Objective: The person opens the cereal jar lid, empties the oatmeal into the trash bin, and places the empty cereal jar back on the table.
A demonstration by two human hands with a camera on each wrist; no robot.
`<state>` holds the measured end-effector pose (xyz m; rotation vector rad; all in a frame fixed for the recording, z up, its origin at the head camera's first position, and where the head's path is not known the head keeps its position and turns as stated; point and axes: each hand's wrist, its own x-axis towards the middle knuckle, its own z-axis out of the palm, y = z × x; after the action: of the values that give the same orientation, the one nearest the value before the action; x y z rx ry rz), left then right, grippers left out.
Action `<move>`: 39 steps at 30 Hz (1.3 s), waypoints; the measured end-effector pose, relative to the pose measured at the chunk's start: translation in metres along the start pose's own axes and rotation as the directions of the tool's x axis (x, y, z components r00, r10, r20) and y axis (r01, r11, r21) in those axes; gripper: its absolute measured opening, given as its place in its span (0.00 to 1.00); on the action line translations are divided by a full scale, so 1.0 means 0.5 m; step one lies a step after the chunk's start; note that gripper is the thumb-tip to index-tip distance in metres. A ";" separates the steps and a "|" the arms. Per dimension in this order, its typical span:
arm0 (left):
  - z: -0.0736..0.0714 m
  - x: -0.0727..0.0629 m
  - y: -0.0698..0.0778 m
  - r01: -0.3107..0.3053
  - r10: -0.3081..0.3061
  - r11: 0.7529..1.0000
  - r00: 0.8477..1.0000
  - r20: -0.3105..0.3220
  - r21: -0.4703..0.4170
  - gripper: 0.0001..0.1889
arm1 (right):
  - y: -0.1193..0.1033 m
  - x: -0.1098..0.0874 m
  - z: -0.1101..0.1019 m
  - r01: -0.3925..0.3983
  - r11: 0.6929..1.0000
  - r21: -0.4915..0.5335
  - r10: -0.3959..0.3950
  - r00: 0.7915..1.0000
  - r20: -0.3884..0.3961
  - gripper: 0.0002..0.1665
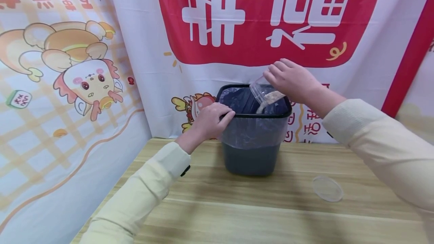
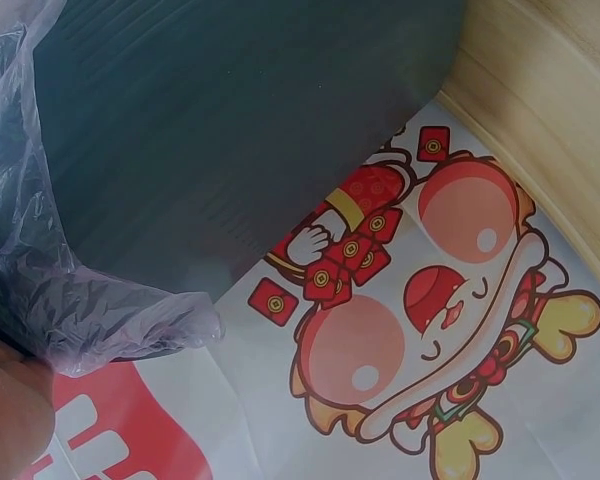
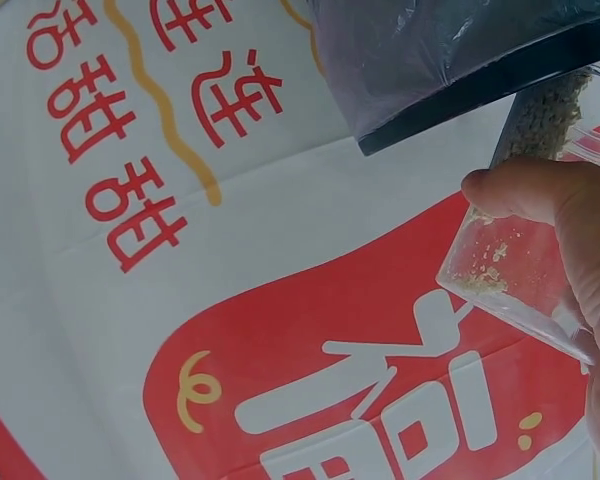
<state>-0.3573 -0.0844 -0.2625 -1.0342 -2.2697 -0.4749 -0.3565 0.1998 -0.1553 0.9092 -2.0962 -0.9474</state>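
Note:
A dark trash bin (image 1: 251,161) with a clear plastic liner (image 1: 252,134) folded over its black rim stands on the table. My left hand (image 1: 210,122) grips the rim at its left side; the left wrist view shows only part of this hand (image 2: 12,412) beside the liner. Above the bin's right side, my right hand (image 1: 294,81) holds a clear plastic container (image 1: 258,89), tipped mouth-down into the opening. Pale beige flakes (image 1: 272,97) slide toward its mouth. In the right wrist view, more flakes (image 3: 545,118) lie along the container's wall, and a few cling near its base.
A clear round lid (image 1: 327,189) lies flat on the wooden table (image 1: 237,217), right of the bin. Printed cloth (image 1: 142,67) hangs behind the bin and along the left side. A small black object (image 1: 185,171) shows partly beside the left cuff.

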 end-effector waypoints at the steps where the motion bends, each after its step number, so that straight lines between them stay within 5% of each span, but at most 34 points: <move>1: 0.000 0.000 0.000 0.000 0.000 1.000 1.000 0.000 -0.001 0.15 | -0.001 0.001 0.000 0.004 1.000 -0.010 -0.004 1.000 0.001 0.53; 20: -0.003 0.000 0.000 -0.003 0.003 1.000 1.000 0.003 0.009 0.15 | -0.035 0.029 -0.001 0.116 0.967 -0.228 -0.112 0.993 0.030 0.53; 34: 0.000 0.001 0.000 -0.001 0.001 1.000 1.000 0.006 0.013 0.15 | -0.056 0.047 -0.002 0.247 0.831 -0.498 -0.244 0.967 0.071 0.55; 39: -0.001 0.001 0.001 -0.012 0.012 1.000 1.000 0.002 0.018 0.15 | -0.060 0.049 0.002 0.280 0.811 -0.514 -0.275 0.957 0.089 0.56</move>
<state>-0.3570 -0.0841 -0.2617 -1.0390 -2.2640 -0.4478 -0.3611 0.1657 -0.1731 0.9235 -1.5935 -1.5833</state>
